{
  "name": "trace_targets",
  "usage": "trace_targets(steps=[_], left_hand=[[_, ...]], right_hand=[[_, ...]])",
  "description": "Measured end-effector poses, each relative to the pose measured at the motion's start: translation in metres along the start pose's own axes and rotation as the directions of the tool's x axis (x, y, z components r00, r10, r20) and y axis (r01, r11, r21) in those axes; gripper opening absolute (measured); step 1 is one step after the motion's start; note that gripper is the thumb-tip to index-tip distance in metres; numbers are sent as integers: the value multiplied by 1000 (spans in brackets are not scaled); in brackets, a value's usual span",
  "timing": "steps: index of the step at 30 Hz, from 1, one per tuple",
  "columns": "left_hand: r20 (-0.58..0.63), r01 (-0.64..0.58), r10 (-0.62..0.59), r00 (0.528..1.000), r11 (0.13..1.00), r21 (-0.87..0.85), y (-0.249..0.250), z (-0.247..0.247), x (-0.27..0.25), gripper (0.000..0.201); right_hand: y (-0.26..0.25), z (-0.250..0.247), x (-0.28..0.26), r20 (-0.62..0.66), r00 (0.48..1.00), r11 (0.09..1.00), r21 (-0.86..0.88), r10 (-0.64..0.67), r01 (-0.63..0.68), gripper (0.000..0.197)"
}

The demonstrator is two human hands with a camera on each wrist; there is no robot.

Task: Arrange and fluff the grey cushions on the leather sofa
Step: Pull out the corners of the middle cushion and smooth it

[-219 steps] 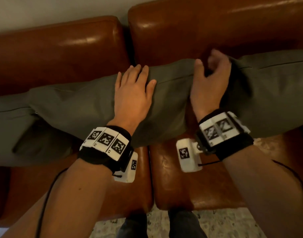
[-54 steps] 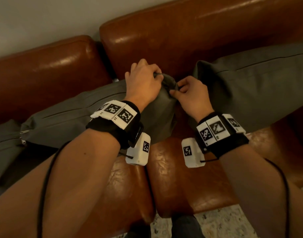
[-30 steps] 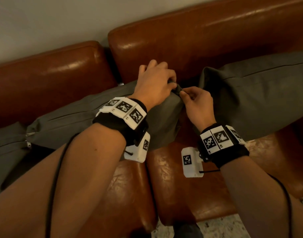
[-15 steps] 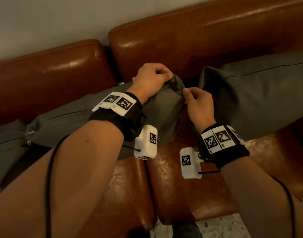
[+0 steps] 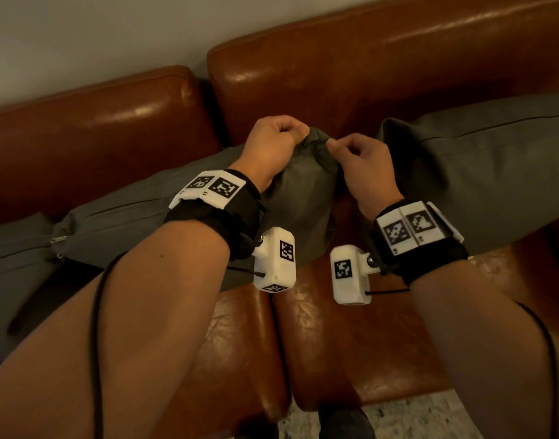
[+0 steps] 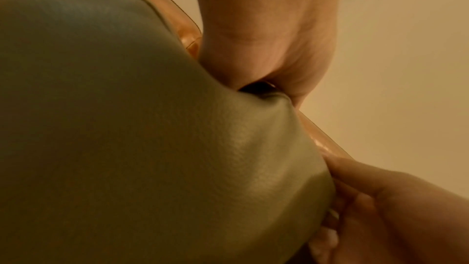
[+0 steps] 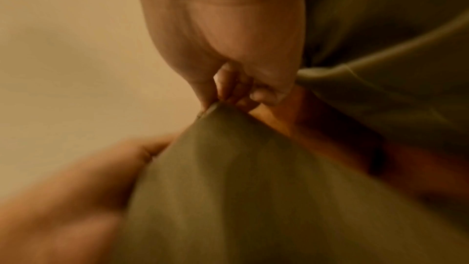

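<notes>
A long grey cushion (image 5: 138, 213) lies across the brown leather sofa (image 5: 351, 331), its right end bunched up between my hands. My left hand (image 5: 271, 144) grips the top of that end in a fist. My right hand (image 5: 357, 160) pinches the same corner of fabric from the right. The left wrist view shows the cushion (image 6: 152, 148) bulging under my curled left hand (image 6: 266, 47). In the right wrist view my right fingertips (image 7: 223, 91) pinch the cushion's corner (image 7: 228, 168). A second grey cushion (image 5: 480, 166) leans against the backrest on the right.
A third grey cushion (image 5: 9, 258) lies at the far left of the seat. The sofa's backrest (image 5: 366, 68) stands against a pale wall (image 5: 82, 36). A patterned rug (image 5: 423, 416) and my feet show below the seat's front edge.
Both hands have stayed on the cushion's right end and lifted its corner slightly. My right hand moved up and left, closing onto the fabric beside my left fist.
</notes>
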State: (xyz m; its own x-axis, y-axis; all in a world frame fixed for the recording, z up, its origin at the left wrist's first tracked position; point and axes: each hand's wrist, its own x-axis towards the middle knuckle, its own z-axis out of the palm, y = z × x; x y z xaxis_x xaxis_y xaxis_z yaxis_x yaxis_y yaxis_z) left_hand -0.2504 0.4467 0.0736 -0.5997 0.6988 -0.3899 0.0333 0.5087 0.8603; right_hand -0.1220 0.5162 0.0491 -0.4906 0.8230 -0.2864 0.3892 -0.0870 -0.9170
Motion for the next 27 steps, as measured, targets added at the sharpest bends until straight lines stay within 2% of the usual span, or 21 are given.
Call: trace_targets(steps=[1,3,5,7,10,12,14,15,17,18,21,24,27], left_hand=[[-21,-17,18,1000,1000,11,-1,0,0,12],[-86,-65,70,994,997,50,-5,2,1,7],[-111,-132,146,983,983,129,-13,2,1,6],[-85,-177,199,976,962,209,-20,0,0,12],[-66,-184,203,977,957,224,-23,0,3,14],[-93,-185,208,974,960,212,-22,2,4,12],[-111,-193,215,970,964,183,-21,5,5,12],[-112,-197,216,970,967,161,-22,6,4,12],[-108,-216,228,968,970,110,-21,6,3,12],[-110,-237,248,963,966,106,-21,6,2,13],[-127,-313,358,925,908,278,-20,3,-3,18],[-113,-351,458,882,797,492,-19,-2,-15,26],[-126,-300,506,853,675,674,-29,-6,-39,38]], right_hand=[[-1,2,1,54,988,970,190,145,-153,18],[0,6,2,179,914,809,425,365,-406,17],[2,8,2,251,862,695,513,440,-504,26],[0,9,2,263,855,670,535,447,-515,29],[-2,10,0,196,875,730,488,442,-478,28],[-5,12,-6,75,923,838,396,377,-375,34],[-5,14,-14,-55,985,976,154,163,-153,42],[-4,14,-18,-87,996,999,4,36,-36,41],[-2,14,-22,-121,985,974,-204,-125,98,32],[-3,14,-23,-137,977,965,-230,-163,129,27],[-1,18,-25,-144,978,984,-114,-154,138,35],[-2,19,-24,-143,990,997,83,1,11,41],[-8,17,-15,-186,981,997,71,49,-37,35]])
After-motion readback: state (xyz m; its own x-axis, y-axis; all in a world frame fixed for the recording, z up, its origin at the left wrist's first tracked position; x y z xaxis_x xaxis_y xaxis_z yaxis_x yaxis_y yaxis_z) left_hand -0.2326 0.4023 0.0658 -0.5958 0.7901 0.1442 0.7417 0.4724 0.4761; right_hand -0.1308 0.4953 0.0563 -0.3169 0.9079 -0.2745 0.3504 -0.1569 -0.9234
